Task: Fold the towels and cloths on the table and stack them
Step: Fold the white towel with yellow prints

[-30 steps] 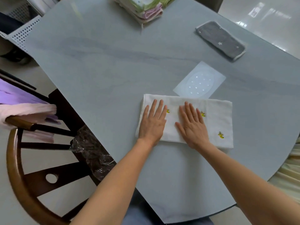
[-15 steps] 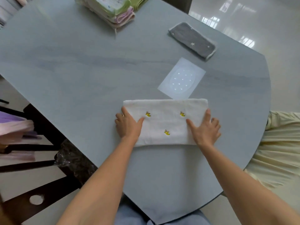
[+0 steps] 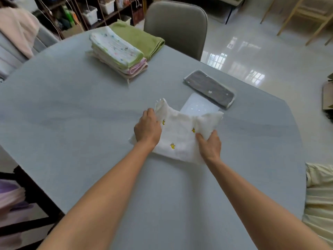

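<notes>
A folded white cloth with small yellow banana prints [image 3: 177,135] sits in the middle of the grey table [image 3: 72,123]. My left hand [image 3: 147,129] grips its left end and my right hand [image 3: 209,144] grips its right end. Both ends are lifted and bunched inward, and the middle sags. A stack of folded cloths [image 3: 117,53] stands at the far side, with a folded green towel [image 3: 138,39] beside it. A folded dark grey cloth with white stars [image 3: 210,88] lies to the far right of the white cloth.
A pale translucent sheet [image 3: 198,107] lies flat just behind the white cloth. A grey chair [image 3: 175,27] stands at the table's far edge. Pale yellow fabric [image 3: 319,199] hangs at the right edge. Shelves with boxes fill the back left.
My hands went from pressing flat on the cloth to its two ends, then gripped and lifted them inward. The camera tilted up, bringing the far stack and chair into view.
</notes>
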The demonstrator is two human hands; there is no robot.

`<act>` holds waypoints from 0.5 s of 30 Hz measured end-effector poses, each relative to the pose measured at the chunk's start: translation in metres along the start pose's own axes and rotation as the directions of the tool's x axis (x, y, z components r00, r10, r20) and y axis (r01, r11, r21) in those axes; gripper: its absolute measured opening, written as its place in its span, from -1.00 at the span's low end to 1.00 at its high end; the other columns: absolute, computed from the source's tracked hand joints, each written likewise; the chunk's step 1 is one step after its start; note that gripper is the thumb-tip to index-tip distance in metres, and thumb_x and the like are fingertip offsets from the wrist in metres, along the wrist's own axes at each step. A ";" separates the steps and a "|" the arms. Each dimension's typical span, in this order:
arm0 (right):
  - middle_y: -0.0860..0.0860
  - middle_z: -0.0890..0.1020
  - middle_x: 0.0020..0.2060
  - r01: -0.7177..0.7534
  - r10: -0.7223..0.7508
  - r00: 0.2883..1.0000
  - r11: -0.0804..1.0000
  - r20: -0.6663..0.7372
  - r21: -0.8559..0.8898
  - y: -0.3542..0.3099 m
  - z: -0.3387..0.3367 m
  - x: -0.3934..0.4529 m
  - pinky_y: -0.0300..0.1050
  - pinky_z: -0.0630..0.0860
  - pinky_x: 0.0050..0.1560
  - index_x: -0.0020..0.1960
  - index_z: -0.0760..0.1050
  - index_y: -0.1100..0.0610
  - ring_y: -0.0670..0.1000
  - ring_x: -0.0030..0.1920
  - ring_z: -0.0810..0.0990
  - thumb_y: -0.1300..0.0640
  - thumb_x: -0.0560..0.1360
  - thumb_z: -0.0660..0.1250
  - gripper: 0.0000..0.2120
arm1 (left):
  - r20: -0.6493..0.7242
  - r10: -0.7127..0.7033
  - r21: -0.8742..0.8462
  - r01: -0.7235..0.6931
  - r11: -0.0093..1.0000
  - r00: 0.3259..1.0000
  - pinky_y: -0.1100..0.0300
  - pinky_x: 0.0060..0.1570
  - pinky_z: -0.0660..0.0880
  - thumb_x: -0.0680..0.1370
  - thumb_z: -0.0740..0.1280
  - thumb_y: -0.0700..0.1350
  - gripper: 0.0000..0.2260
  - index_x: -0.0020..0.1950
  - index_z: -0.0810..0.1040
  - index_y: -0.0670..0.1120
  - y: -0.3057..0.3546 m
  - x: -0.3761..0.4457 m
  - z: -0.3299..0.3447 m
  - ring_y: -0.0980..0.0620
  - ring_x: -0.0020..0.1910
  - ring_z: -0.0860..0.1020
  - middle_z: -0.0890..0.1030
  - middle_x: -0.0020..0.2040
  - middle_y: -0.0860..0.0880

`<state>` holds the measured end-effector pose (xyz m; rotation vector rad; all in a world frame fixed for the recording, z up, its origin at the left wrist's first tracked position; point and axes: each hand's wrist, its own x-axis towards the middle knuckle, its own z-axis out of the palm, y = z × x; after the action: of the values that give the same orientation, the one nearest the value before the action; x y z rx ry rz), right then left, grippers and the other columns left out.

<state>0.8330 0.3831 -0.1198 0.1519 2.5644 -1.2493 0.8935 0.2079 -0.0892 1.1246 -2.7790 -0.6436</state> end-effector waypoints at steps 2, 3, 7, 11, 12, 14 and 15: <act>0.15 0.55 0.11 -0.033 0.037 0.999 0.988 -0.018 0.149 -0.019 0.015 0.019 -0.14 0.34 -0.01 0.21 0.37 0.24 0.18 0.13 0.51 0.09 0.50 0.33 -0.64 | -0.032 0.071 0.028 -0.070 0.997 0.997 0.00 -0.11 0.36 0.56 0.16 -0.19 -0.82 0.16 0.36 -0.14 0.006 0.033 -0.005 -0.21 0.11 0.49 0.46 0.18 -0.12; 0.14 0.54 0.13 -0.053 0.059 0.998 0.978 -0.023 0.203 -0.025 0.022 0.029 -0.13 0.35 0.02 0.23 0.35 0.23 0.17 0.14 0.50 0.08 0.51 0.33 -0.63 | -0.038 0.096 0.041 -0.094 0.995 0.995 0.00 -0.10 0.36 0.57 0.16 -0.19 -0.81 0.17 0.36 -0.13 0.009 0.049 -0.006 -0.21 0.12 0.49 0.47 0.18 -0.12; 0.15 0.49 0.18 -0.133 0.142 0.990 0.934 -0.004 0.330 -0.036 0.045 0.064 0.02 0.41 0.20 0.28 0.26 0.23 0.19 0.19 0.48 0.05 0.53 0.30 -0.57 | -0.052 0.177 0.103 -0.171 0.980 0.983 -0.01 0.01 0.36 0.57 0.15 -0.23 -0.75 0.24 0.34 -0.11 0.014 0.102 -0.001 -0.16 0.17 0.46 0.47 0.20 -0.10; 0.22 0.31 0.37 -0.132 0.147 0.983 0.983 -0.113 0.129 -0.035 0.057 0.072 -0.01 0.26 0.30 0.39 0.14 0.27 0.18 0.36 0.30 0.09 0.50 0.34 -0.41 | -0.036 0.263 0.199 -0.251 0.947 0.964 -0.02 0.32 0.21 0.59 0.14 -0.16 -0.51 0.51 0.11 -0.07 0.005 0.127 0.019 -0.11 0.41 0.24 0.24 0.47 -0.07; 0.22 0.20 0.44 -0.099 0.088 0.978 0.994 -0.187 -0.050 -0.032 0.057 0.068 0.00 0.19 0.35 0.47 0.07 0.24 0.16 0.43 0.19 0.07 0.49 0.34 -0.31 | 0.027 0.286 0.249 -0.284 0.926 0.958 -0.04 0.40 0.13 0.62 0.12 -0.08 -0.48 0.55 0.02 -0.06 0.002 0.125 0.024 -0.09 0.48 0.14 0.12 0.53 -0.06; 0.18 -0.01 0.53 0.063 -0.172 0.957 0.910 -0.235 -0.410 -0.016 0.059 0.057 0.02 0.06 0.44 0.55 -0.04 0.17 0.13 0.52 0.00 -0.02 0.50 0.31 -0.21 | 0.194 0.314 0.323 -0.363 0.874 0.929 -0.11 0.46 -0.02 0.64 0.05 0.07 -0.44 0.56 -0.11 -0.03 -0.006 0.115 0.039 -0.07 0.54 -0.04 -0.06 0.57 -0.03; 0.17 -0.04 0.53 0.185 -0.312 0.934 0.840 -0.175 -0.511 -0.006 0.062 0.051 0.03 -0.01 0.46 0.55 -0.03 0.14 0.13 0.53 -0.04 -0.06 0.51 0.26 -0.24 | 0.265 0.315 0.341 -0.394 0.853 0.911 -0.15 0.46 -0.08 0.64 0.01 0.13 -0.43 0.56 -0.14 -0.02 -0.011 0.107 0.047 -0.08 0.54 -0.11 -0.11 0.57 -0.02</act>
<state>0.7955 0.3292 -0.1670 -0.1491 3.1154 -0.6370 0.8123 0.1443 -0.1454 0.5655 -3.2656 -0.1718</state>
